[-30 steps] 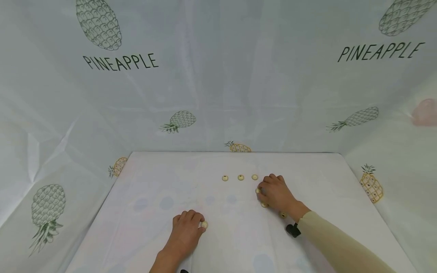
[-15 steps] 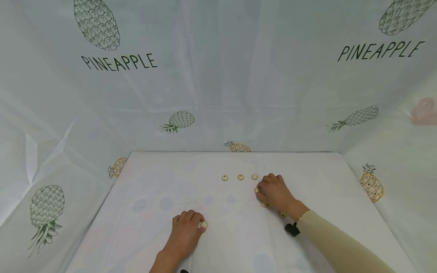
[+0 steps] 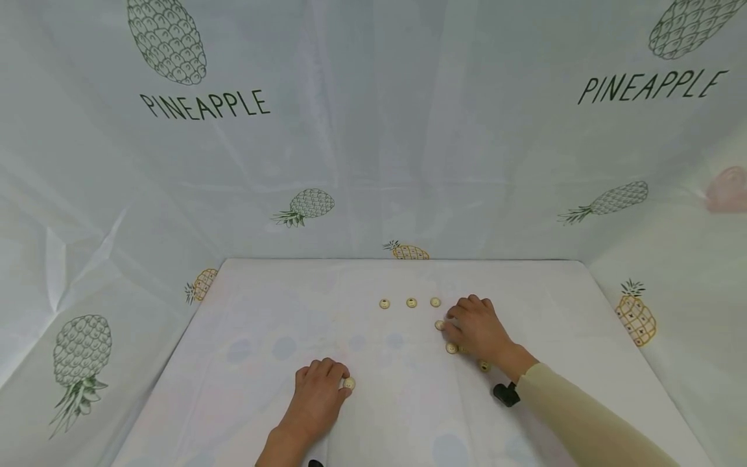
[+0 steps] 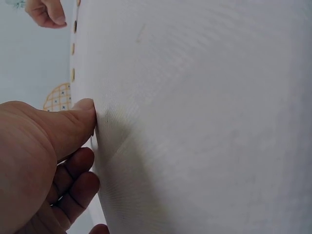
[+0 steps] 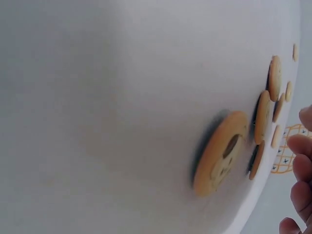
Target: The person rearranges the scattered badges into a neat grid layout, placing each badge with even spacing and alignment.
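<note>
In the head view, my left hand point(image 3: 318, 392) pinches a small, round, pale wooden disc point(image 3: 349, 383) between thumb and index finger, low over the table. My right hand point(image 3: 478, 329) is just right of another disc point(image 3: 440, 325) on the table. The right wrist view shows the right fingers point(image 5: 302, 168) loosely bent, with nothing seen between them. A nearby disc point(image 5: 223, 153) there bears a printed animal face with a dark patch. More discs lie by the right wrist, one point(image 3: 452, 348) left of it and one point(image 3: 484, 366) below it.
Three discs form a row toward the back: a left one point(image 3: 384, 303), a middle one point(image 3: 411, 302) and a right one point(image 3: 435, 302). A white cloth covers the table point(image 3: 280, 292). Pineapple-print sheeting point(image 3: 373, 130) surrounds its back and sides. A black wrist camera point(image 3: 506, 394) hangs under the right forearm.
My right hand has drawn slightly right, off the disc it was fingering, which stays on the table. Discs beneath that hand show more. My left hand keeps still with its disc.
</note>
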Available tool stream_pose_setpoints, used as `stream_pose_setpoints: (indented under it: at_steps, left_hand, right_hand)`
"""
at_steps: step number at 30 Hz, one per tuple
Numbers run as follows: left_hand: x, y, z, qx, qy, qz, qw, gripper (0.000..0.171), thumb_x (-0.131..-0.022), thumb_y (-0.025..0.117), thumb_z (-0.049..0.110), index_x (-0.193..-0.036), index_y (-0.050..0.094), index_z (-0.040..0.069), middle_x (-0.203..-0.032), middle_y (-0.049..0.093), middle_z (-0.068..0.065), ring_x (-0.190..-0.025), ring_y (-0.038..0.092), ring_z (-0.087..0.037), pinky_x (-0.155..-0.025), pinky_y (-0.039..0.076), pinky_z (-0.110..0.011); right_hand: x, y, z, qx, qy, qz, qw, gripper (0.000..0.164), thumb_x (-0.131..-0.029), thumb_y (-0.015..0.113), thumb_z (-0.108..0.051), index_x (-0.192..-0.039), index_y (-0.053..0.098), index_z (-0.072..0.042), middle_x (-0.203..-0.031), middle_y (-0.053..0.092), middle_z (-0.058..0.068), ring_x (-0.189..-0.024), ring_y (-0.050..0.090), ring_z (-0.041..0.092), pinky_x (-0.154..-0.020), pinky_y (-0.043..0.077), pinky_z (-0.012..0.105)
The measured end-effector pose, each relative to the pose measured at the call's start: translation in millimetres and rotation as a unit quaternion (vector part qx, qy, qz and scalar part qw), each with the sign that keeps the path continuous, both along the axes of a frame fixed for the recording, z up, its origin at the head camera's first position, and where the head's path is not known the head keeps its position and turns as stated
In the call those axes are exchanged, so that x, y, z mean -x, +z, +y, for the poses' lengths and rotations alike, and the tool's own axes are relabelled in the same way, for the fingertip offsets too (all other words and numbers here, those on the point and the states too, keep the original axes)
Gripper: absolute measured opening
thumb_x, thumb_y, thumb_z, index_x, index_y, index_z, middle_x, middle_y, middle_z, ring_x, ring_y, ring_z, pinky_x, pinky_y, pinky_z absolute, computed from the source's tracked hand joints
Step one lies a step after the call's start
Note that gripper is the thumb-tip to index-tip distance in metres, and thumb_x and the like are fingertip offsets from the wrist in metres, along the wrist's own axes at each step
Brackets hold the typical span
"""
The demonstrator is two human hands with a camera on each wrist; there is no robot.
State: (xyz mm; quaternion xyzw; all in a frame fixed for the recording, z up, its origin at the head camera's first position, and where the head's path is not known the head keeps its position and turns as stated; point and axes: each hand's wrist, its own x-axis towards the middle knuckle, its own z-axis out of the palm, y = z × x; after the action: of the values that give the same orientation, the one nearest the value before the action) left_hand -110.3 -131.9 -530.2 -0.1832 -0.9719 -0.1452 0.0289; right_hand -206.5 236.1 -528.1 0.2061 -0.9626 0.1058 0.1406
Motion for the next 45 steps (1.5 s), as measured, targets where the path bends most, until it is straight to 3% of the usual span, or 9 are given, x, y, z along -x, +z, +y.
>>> stream_pose_setpoints:
  at_steps: [7,12,17,27,35,45]
  left_hand:
    - [-1.7,2.0,0.2,0.002,0.002,0.001,1.0000,0.025,-0.092,0.082,0.026,-0.107,0.064,0.019,-0.109,0.059,0.003,-0.102,0.055,-0.019,-0.094,0.044,-0.054]
    - [-2.0,1.7,-0.5,0.002,0.003,-0.001,1.0000,0.025,-0.092,0.082,0.026,-0.107,0.063,0.019,-0.110,0.059,0.003,-0.103,0.055,-0.020,-0.094,0.044,-0.054]
    - [-1.6,-0.2,-0.9,0.005,0.005,0.001,1.0000,0.026,-0.092,0.083,0.027,-0.107,0.063,0.020,-0.110,0.059,0.004,-0.102,0.055,-0.019,-0.095,0.044,-0.054]
    - [-1.5,0.0,-0.8,0.004,0.000,0.005,1.0000,0.027,-0.091,0.083,0.027,-0.108,0.063,0.020,-0.110,0.059,0.004,-0.102,0.055,-0.019,-0.095,0.045,-0.054]
    - [-1.9,-0.9,-0.7,0.004,-0.001,0.007,1.0000,0.027,-0.091,0.083,0.027,-0.108,0.064,0.019,-0.110,0.060,0.003,-0.102,0.055,-0.019,-0.096,0.046,-0.054]
    - [-1.7,-1.9,-0.8,0.000,-0.003,0.010,0.9999,0.026,-0.091,0.083,0.027,-0.107,0.063,0.019,-0.110,0.059,0.003,-0.102,0.055,-0.019,-0.095,0.046,-0.054]
  right_hand:
    - [-17.7,3.1,6.2,-0.013,0.019,0.013,1.000,0.016,-0.091,0.083,-0.023,-0.099,0.076,-0.010,-0.098,0.069,0.002,-0.093,0.057,0.023,-0.085,0.044,0.047]
    - [-28.4,-0.7,9.3,-0.014,0.037,-0.018,0.999,0.024,-0.089,0.086,-0.029,-0.105,0.076,-0.014,-0.103,0.065,-0.002,-0.098,0.053,0.020,-0.089,0.041,0.046]
    - [-34.3,-5.9,9.8,-0.012,0.048,-0.029,0.998,0.018,-0.090,0.084,-0.026,-0.105,0.077,-0.018,-0.104,0.063,-0.006,-0.098,0.050,0.016,-0.089,0.040,0.042]
    - [-35.2,-9.2,7.4,-0.018,0.076,0.022,0.997,0.013,-0.088,0.085,-0.020,-0.098,0.077,-0.017,-0.095,0.061,-0.007,-0.091,0.046,0.013,-0.085,0.039,0.038]
    - [-34.0,-10.3,11.8,-0.065,0.110,0.086,0.988,0.018,-0.086,0.086,-0.024,-0.097,0.075,-0.014,-0.094,0.061,-0.005,-0.092,0.048,0.018,-0.085,0.039,0.038]
    - [-34.7,-11.6,11.1,-0.069,0.106,0.085,0.988,0.014,-0.089,0.087,-0.025,-0.093,0.076,-0.018,-0.090,0.059,-0.007,-0.088,0.047,0.016,-0.082,0.038,0.036]
